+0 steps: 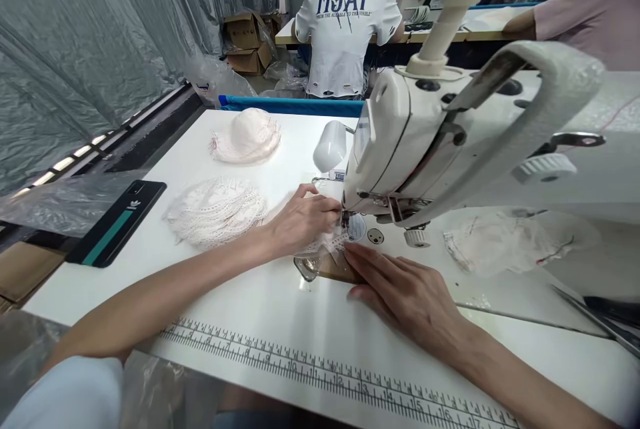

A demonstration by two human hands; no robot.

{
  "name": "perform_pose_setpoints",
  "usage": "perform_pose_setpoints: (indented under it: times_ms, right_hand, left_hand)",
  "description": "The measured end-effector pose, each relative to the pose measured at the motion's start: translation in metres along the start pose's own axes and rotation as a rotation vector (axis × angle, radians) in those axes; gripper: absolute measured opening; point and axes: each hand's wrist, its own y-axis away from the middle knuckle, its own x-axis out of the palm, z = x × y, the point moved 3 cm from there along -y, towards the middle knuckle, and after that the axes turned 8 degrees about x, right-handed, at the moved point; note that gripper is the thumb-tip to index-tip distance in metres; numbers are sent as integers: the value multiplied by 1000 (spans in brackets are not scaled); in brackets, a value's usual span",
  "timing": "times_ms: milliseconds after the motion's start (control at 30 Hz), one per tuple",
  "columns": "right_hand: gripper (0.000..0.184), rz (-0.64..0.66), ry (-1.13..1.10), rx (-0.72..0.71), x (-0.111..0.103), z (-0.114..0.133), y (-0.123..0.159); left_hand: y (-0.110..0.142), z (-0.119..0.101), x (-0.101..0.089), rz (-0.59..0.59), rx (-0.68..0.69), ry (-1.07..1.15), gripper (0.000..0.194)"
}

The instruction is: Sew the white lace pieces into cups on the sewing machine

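My left hand (303,219) rests on a small white lace piece (334,242) at the needle of a white sewing machine (450,142), its fingers curled and pinching the fabric. My right hand (405,292) lies flat, fingers stretched out, pressing the near edge of the same piece against the machine bed. The lace runs under the presser foot (346,221) between the two hands.
A heap of white lace pieces (215,212) and a second stack (246,137) lie on the white table (280,309). A black phone (117,222) sits at the left edge. A printed ruler (320,365) runs along the front. A person in a white T-shirt (345,29) stands behind.
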Motion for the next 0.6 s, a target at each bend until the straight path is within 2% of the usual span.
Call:
perform_pose_setpoints:
  times_ms: [267, 600]
  right_hand:
    - [37, -12, 16, 43, 3, -2, 0]
    - [37, 15, 8, 59, 2, -1, -2]
  left_hand:
    - [-6, 9, 3, -11, 57, 46, 21]
    - [1, 11, 6, -49, 107, 6, 24]
